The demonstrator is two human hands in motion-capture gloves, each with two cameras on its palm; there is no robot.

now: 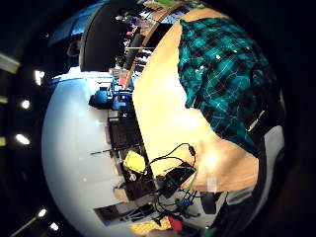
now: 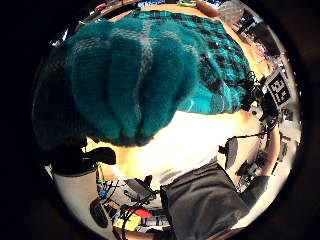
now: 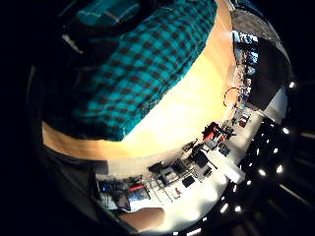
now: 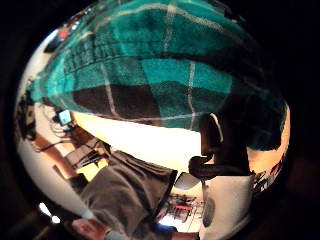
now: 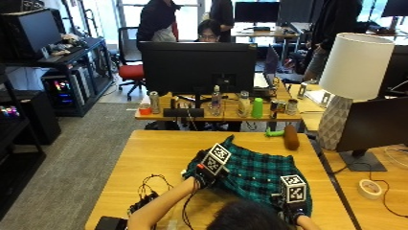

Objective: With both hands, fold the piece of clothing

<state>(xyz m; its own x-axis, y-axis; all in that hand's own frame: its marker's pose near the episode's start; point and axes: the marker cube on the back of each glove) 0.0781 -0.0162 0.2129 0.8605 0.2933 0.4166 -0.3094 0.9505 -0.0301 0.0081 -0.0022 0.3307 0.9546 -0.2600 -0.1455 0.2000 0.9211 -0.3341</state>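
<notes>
A teal and black plaid garment point(image 5: 255, 172) lies spread on the wooden table point(image 5: 165, 153), right of the middle, reaching the near edge. My left hand point(image 5: 205, 175) is at the garment's left edge and holds a bunched fold of the cloth point(image 2: 135, 75), which fills its thumb side palm view. My right hand point(image 5: 288, 203) is at the garment's near right corner. There the cloth point(image 4: 160, 75) hangs close over the palm, with a gloved finger point(image 4: 215, 145) curled at its edge. The rest of the garment point(image 1: 222, 74) lies flat.
A tangle of black cables and a black box point(image 5: 146, 196) sit at the table's near left. A brown cylinder point(image 5: 290, 137) and a green item point(image 5: 274, 132) lie at the far edge. A lamp point(image 5: 347, 86) and a tape roll point(image 5: 369, 188) stand on the right-hand desk.
</notes>
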